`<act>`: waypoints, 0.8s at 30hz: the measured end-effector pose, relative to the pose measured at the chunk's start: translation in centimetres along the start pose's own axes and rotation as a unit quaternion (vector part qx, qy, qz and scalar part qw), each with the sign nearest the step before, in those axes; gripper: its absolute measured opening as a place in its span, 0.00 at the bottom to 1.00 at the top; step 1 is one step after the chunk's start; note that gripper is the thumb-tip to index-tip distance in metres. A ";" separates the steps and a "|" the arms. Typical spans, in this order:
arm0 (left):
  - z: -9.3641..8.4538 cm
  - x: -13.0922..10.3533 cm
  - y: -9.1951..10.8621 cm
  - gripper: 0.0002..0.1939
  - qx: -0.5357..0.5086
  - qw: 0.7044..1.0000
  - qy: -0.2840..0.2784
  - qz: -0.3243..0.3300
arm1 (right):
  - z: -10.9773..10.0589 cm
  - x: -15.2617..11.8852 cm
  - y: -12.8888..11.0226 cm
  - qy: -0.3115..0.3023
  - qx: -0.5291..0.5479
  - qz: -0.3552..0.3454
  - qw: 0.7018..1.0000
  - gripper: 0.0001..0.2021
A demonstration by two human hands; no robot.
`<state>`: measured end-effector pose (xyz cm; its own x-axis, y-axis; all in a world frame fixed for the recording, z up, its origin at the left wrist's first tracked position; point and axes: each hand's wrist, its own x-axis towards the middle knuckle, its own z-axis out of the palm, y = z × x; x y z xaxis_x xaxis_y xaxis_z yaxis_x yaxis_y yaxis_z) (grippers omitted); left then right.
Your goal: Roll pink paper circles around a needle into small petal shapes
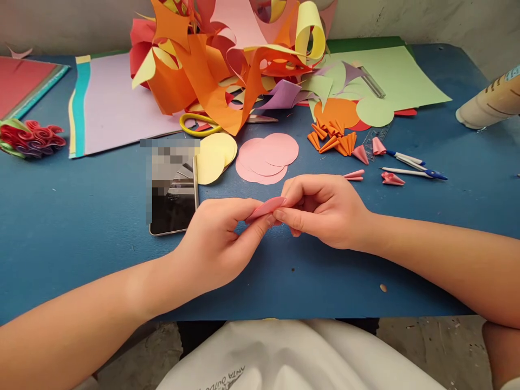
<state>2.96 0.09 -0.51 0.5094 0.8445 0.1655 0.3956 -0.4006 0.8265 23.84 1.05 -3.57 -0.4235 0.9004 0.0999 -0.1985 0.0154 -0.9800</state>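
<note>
A small folded piece of pink paper (266, 208) is held above the blue table by both hands. My left hand (227, 235) pinches its left part between thumb and fingers. My right hand (325, 211) pinches its right end, the fingertips of both hands nearly touching. Just beyond lie overlapping pink paper circles (266, 158) and, left of them, yellow paper circles (213, 158). Several small orange paper cones (335, 138) are heaped at the right, with a few pink cones (360, 154) near them.
On the blue table (101, 216) lie a phone (174, 206), yellow-handled scissors (199, 129), pens (410, 165) and rolled paper flowers (32, 138). Colored paper scraps (219, 59) pile at the back, between lilac sheets (117, 103) and a green sheet (410, 78). A bottle (487, 103) is far right.
</note>
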 end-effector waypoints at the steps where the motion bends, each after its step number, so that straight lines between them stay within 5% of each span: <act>1: -0.1 0.0 0.0 0.08 -0.001 1.000 -0.004 0.000 | 0.0 0.0 0.0 0.001 0.004 0.004 1.000 0.09; 18: -0.1 0.6 -0.5 0.14 0.000 0.998 -0.003 -0.055 | -0.1 0.7 0.2 0.009 0.071 0.058 0.996 0.17; 24: -0.1 0.8 -0.5 0.16 -0.016 0.999 0.009 -0.042 | -0.1 0.7 0.4 0.022 0.071 0.024 0.997 0.13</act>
<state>3.09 1.02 -0.71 0.4617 0.8809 0.1043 0.4116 -0.3168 0.8545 23.52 1.77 -3.92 -0.3965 0.9170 0.0430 -0.3033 -0.0867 -0.9490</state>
